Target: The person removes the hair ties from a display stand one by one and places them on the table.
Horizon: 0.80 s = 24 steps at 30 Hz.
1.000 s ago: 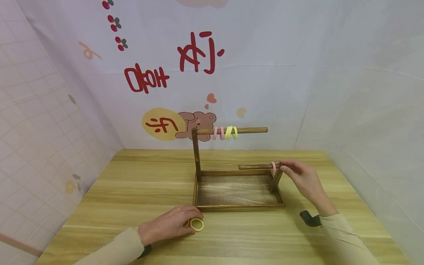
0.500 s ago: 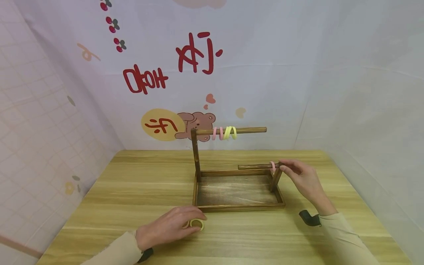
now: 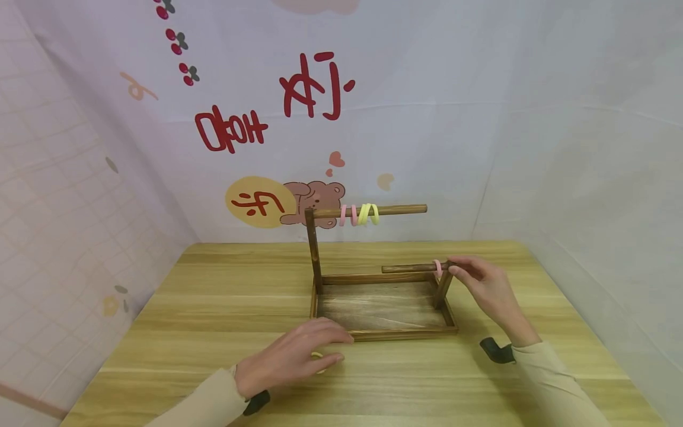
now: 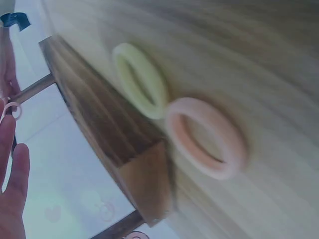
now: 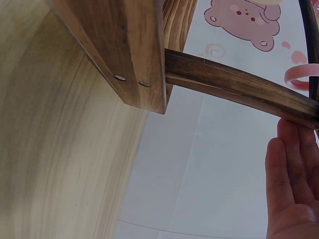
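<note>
My left hand (image 3: 293, 359) hovers with fingers extended near the front left corner of a brown wooden tray stand (image 3: 400, 335). Below it, a yellow ring (image 4: 155, 109) and a pink ring (image 4: 235, 152) lie flat on the table, side by side; the head view shows only a bit of yellow behind the fingers. With thumb and fingertips, my right hand (image 3: 491, 290) pinches the top of the stand's short right post (image 3: 444, 290). One pink ring (image 3: 437, 268) hangs on the lower rod (image 3: 405, 269), close to those fingers.
Two pink rings (image 3: 342, 215) and some yellow rings (image 3: 375, 214) hang on the upper rod (image 3: 405, 209), held by a tall left post (image 3: 313, 252). Both rods have one free end. A white printed cloth (image 3: 427, 130) stands behind the wood-grain table (image 3: 229, 296).
My left hand has spread its fingers and shifted right, toward the tray's front edge, covering more of the rings in the head view. My right hand keeps its place at the post.
</note>
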{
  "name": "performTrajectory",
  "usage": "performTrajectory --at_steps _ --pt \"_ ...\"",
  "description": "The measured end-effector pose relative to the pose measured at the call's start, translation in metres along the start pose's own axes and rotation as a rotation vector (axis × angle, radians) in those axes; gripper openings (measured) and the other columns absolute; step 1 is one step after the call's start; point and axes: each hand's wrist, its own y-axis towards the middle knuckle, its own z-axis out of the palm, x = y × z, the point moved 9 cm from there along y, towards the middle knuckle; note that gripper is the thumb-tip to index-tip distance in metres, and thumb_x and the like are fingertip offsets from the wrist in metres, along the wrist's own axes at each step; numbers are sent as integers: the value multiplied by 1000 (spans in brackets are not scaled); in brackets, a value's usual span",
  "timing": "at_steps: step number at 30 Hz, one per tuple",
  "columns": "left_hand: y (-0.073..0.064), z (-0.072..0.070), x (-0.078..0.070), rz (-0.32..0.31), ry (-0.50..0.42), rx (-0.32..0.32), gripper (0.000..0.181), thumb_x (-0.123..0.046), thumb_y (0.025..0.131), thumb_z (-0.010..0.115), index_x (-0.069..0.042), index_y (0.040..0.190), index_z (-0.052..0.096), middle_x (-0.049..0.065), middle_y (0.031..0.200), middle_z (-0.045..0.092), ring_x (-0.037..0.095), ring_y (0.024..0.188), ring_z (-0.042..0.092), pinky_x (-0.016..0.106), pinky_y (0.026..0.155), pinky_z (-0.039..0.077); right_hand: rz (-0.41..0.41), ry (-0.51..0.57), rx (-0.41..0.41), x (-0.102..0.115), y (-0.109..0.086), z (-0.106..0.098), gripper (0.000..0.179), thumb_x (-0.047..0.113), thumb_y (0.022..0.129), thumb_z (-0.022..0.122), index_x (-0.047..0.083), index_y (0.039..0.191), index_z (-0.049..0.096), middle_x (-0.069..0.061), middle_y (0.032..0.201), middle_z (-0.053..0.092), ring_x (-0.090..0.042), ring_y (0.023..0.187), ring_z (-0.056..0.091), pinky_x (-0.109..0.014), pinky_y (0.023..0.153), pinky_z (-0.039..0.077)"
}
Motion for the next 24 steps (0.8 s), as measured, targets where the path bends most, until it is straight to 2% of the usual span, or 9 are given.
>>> performTrajectory --at_steps 8,13,16,19,24 --pt "24 -6 -11 70 5 -97 32 -22 102 69 -11 132 69 4 130 69 18 125 62 39 105 52 7 2 -6 -1 0 -1 24 7 99 71 3 122 74 -12 111 77 12 98 62 -6 82 50" --pt "37 -9 -20 168 40 -187 31 -18 101 70 -10 131 68 4 131 69 17 125 62 35 108 50 -2 5 -7 -1 1 0 24 6 98 71 3 122 74 -11 111 76 11 99 63 -7 83 51" --pt "44 -12 -26 207 62 -240 31 -17 101 71 -10 131 68 4 132 68 17 125 62 35 108 49 -7 9 -7 0 0 0 24 8 99 71 5 123 74 -11 112 76 7 99 65 -8 84 51" --pt "53 -14 -30 219 70 -281 33 -14 98 74 -9 130 68 4 132 69 17 125 62 36 108 49 -10 13 -5 0 0 1 25 8 99 70 6 123 74 -11 112 76 5 99 66 -8 84 51" --pt "70 -15 -37 262 67 -333 33 -13 98 74 -9 130 68 5 132 68 18 126 62 35 109 48 -6 8 -10 -1 1 1 25 5 98 71 2 123 73 -11 112 76 10 100 64 -8 84 51"
